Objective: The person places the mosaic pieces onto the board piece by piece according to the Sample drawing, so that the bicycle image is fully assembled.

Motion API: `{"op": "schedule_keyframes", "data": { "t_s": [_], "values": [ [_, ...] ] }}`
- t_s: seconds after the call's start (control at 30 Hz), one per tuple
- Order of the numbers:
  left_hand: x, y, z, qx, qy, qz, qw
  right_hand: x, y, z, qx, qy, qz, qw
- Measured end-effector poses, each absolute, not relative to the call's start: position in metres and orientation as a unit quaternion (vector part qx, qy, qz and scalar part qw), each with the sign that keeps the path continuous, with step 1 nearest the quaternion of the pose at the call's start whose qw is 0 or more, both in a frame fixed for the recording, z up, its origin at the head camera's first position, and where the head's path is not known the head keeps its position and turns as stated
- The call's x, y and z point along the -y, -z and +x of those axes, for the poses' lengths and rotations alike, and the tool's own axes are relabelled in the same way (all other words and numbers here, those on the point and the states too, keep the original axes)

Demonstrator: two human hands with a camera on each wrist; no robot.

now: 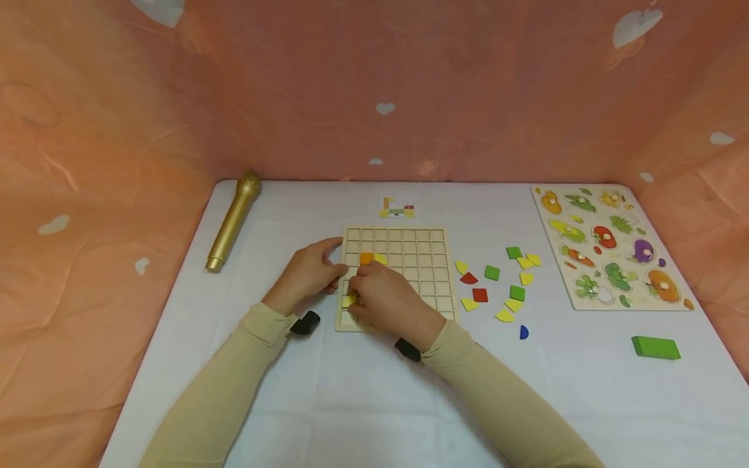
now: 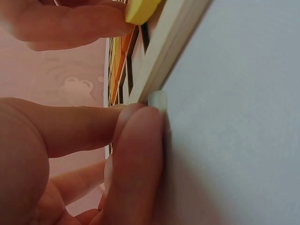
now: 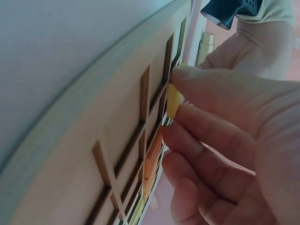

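The wooden grid board [image 1: 394,247] lies flat on the white table. At its left edge, my left hand [image 1: 307,273] holds the rim with thumb and fingers, also seen in the left wrist view, where the fingers press the board's side [image 2: 154,56]. My right hand [image 1: 389,299] pinches a yellow piece [image 3: 174,101] between thumb and index finger over the lower left cells. An orange piece [image 1: 366,258] and another yellow piece [image 1: 380,259] sit side by side in the grid. The right hand covers part of the board.
Right of the board lie loose green [image 1: 492,272], red [image 1: 480,295], yellow and blue [image 1: 523,332] pieces. A small pattern card [image 1: 397,206] is behind the board. Further out are a gold microphone [image 1: 234,222], a vegetable puzzle [image 1: 591,260] and a green block [image 1: 656,347].
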State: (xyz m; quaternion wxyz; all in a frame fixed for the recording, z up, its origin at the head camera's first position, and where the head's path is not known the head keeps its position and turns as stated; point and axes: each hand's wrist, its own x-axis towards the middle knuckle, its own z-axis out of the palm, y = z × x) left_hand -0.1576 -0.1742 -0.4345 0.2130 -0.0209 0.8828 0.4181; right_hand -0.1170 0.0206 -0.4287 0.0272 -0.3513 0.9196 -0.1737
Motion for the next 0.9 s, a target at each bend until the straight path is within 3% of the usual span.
{"op": "schedule_keyframes", "data": {
  "t_s": [0.9],
  "values": [
    [0.1745,0.4346,-0.1573,-0.885,-0.416,-0.017,0.207,-0.0194,0.4288,-0.1166,-0.922,0.146,-0.357,0.028]
  ]
}}
